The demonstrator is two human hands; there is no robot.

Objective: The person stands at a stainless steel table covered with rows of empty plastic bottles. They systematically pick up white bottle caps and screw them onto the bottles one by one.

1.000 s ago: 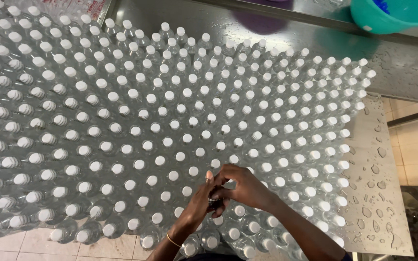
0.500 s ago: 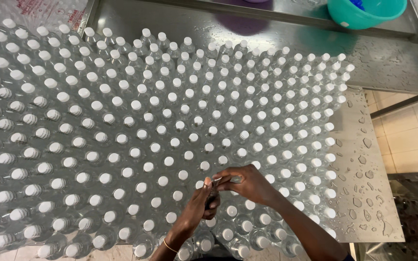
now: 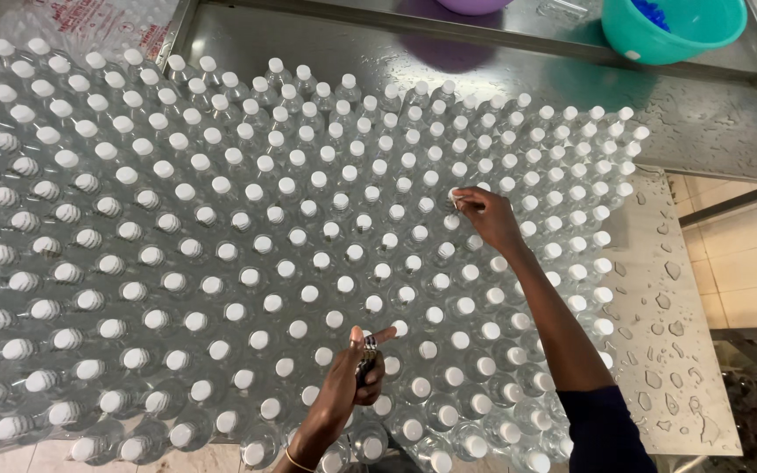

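I cannot make out the small dark thing pinched in my left hand, since my own fingers wrap most of it, and my left forearm is cut off at the bottom edge. Near the teal bowl, which the top edge crops, only a sliver of a purple bowl shows. Left of that bowl, the clear bottles run off the left and bottom edges, and they hide most of the worktop beneath.
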